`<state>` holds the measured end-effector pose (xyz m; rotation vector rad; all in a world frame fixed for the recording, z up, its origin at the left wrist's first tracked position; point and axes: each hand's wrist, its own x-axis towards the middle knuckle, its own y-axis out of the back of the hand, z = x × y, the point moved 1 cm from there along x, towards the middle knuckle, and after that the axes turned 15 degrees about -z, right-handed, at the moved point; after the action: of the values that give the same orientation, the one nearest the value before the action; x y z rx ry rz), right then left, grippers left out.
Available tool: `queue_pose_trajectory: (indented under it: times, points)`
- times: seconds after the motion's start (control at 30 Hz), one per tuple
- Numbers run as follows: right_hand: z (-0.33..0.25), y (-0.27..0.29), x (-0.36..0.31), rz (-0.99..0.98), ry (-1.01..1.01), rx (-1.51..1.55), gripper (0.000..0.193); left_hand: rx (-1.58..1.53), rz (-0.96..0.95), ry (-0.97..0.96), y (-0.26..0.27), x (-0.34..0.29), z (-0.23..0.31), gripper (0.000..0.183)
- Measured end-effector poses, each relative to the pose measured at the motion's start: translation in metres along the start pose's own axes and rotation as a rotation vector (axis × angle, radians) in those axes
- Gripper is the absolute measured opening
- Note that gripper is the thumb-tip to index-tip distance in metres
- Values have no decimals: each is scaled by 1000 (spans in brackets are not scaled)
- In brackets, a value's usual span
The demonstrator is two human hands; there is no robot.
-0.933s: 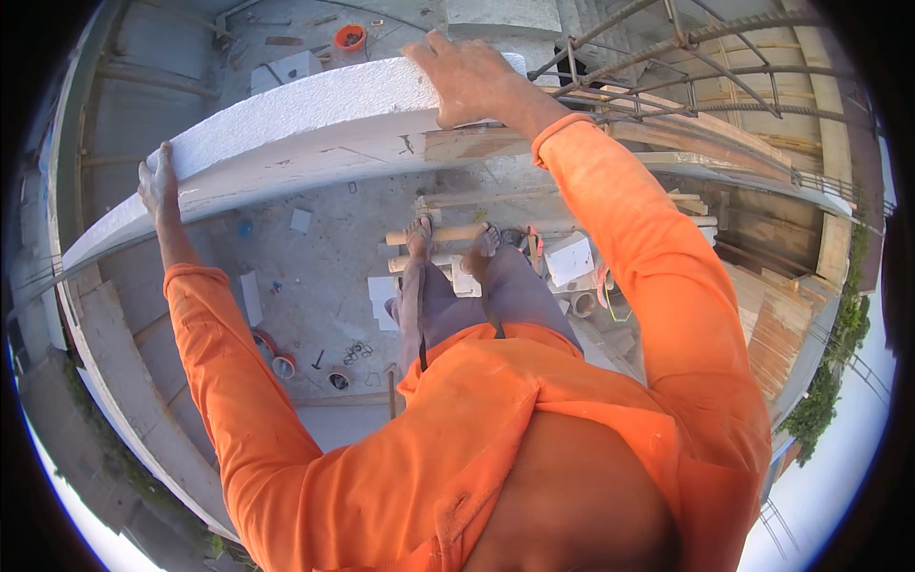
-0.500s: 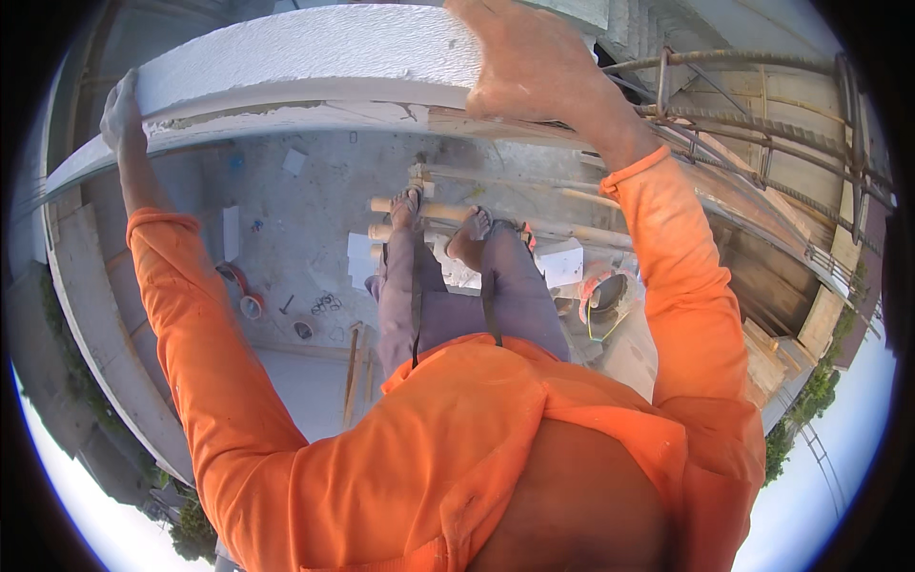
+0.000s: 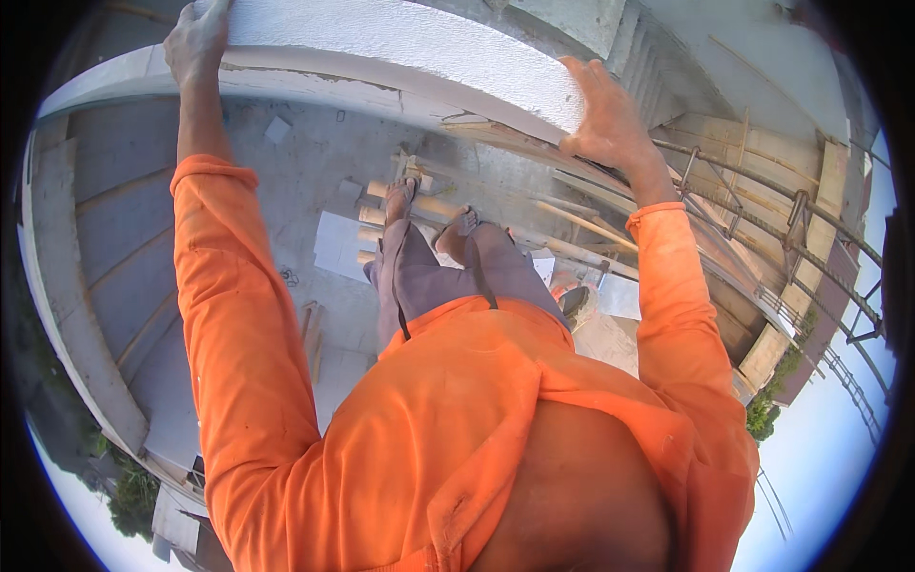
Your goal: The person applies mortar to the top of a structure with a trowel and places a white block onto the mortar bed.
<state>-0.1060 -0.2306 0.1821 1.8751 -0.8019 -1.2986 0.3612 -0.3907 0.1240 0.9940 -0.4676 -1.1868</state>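
Note:
A long white lightweight concrete block (image 3: 400, 43), rough on its face, lies along the top of a pale wall (image 3: 105, 84). My left hand (image 3: 197, 43) grips its left end, the fingertips partly cut off by the picture's upper edge. At the opposite end, my right hand (image 3: 608, 116) holds the corner, thumb toward me and fingers over the far side. Both arms are stretched forward. The joint between block and wall is partly hidden by the block's near edge.
Beneath my bare feet are round wooden poles (image 3: 434, 205) of a raised platform, with the concrete floor (image 3: 272, 176) below. A rusty rebar cage (image 3: 796, 224) extends on the right beside wooden formwork (image 3: 762, 357). White sheets or slabs (image 3: 338, 243) lie lower down.
My view has turned, and the block now slants down to the right. My right hand has shifted from the block's upper face to its right end; my left hand stays on the left end.

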Motion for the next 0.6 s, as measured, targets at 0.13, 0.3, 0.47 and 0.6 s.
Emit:
queue_pose_trajectory:
  times: [0.13,0.3,0.47,0.6]
  points:
    - [4,-1,-1,9,-17,-16,82,-58,111,-104,-4,-27,30,54]
    - [1,3,-5,29,-19,-43,81,-5,42,16,-2,-17,18,86]
    - [-2,3,-5,50,4,-13,78,19,33,39,0,-15,16,88]
    - [7,-3,-5,111,33,-44,77,51,25,52,3,-15,20,85]
